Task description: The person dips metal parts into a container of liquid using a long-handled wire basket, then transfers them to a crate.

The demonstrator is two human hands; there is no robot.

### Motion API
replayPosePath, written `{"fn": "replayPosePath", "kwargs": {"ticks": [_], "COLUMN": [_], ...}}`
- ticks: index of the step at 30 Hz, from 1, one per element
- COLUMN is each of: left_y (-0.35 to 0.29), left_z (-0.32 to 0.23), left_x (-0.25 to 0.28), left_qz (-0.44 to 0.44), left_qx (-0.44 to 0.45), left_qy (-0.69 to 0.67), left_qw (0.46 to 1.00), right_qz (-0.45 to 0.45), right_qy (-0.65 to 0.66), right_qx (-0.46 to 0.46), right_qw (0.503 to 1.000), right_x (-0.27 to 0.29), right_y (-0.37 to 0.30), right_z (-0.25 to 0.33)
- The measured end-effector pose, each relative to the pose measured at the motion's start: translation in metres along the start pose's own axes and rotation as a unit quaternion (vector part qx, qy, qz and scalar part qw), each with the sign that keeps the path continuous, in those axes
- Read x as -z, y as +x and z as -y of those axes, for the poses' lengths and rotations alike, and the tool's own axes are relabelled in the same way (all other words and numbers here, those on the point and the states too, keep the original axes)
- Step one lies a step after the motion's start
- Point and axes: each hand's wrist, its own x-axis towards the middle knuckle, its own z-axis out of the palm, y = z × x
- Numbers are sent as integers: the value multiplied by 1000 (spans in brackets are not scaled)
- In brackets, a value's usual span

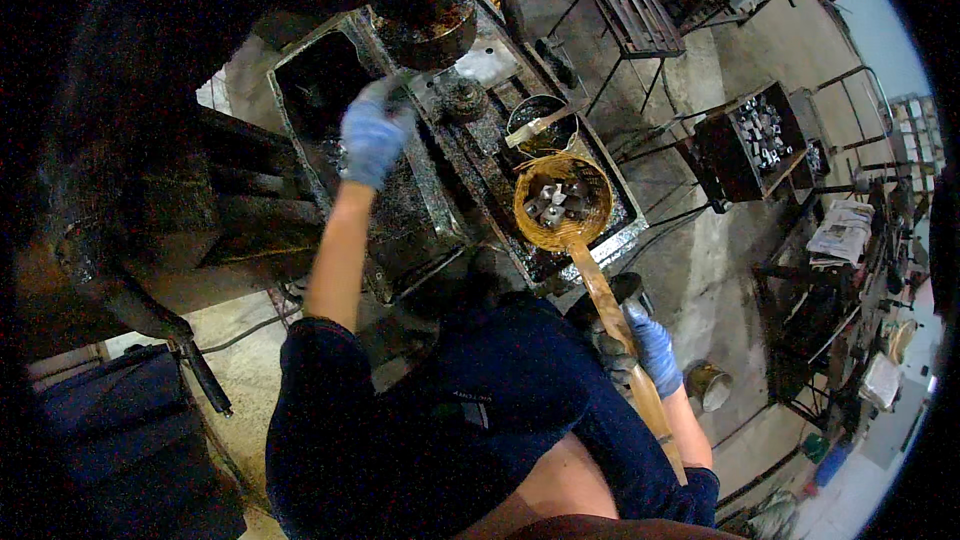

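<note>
My right hand, in a blue glove with dark fingers, grips a long flat wooden handle. The handle runs up to a round woven basket, where several small metal pieces lie. My left hand, gloved in blue, is over the edge of a dark open metal tray. Motion smears its fingers, so whether it holds anything cannot be made out. Just beyond the basket is a round metal pot with a flat brush-like tool across its rim.
Dark machinery looms over the tray at the far side. A slatted metal stand stands at the back right. Nearer on the right are a bin of metal pieces, stacked newspapers and a can on the floor.
</note>
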Motion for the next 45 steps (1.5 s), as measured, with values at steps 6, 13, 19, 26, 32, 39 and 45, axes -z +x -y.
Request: {"fn": "replayPosePath", "kwargs": {"ticks": [6,13,19,26,32,39,45], "left_y": [22,11,-11,-17,-18,-20,-10], "left_z": [116,186,198,202,200,294,198], "left_x": [-9,-25,-40,-37,-39,-42,-48], "left_qz": [362,533,480,508,498,425,510], "left_qx": [206,189,151,85,98,197,128], "left_qy": [449,481,566,573,604,529,569], "left_qw": [790,669,653,637,614,708,632], "right_qz": [87,70,68,90,90,70,64], "right_qy": [120,126,137,175,173,166,178], "right_qx": [-83,-113,-111,-131,-99,-119,-101], "right_qw": [985,983,982,972,976,976,977], "right_x": [14,8,4,10,10,14,11], "right_y": [10,7,4,10,10,8,12], "right_z": [-6,0,2,-5,-9,-12,-21]}}
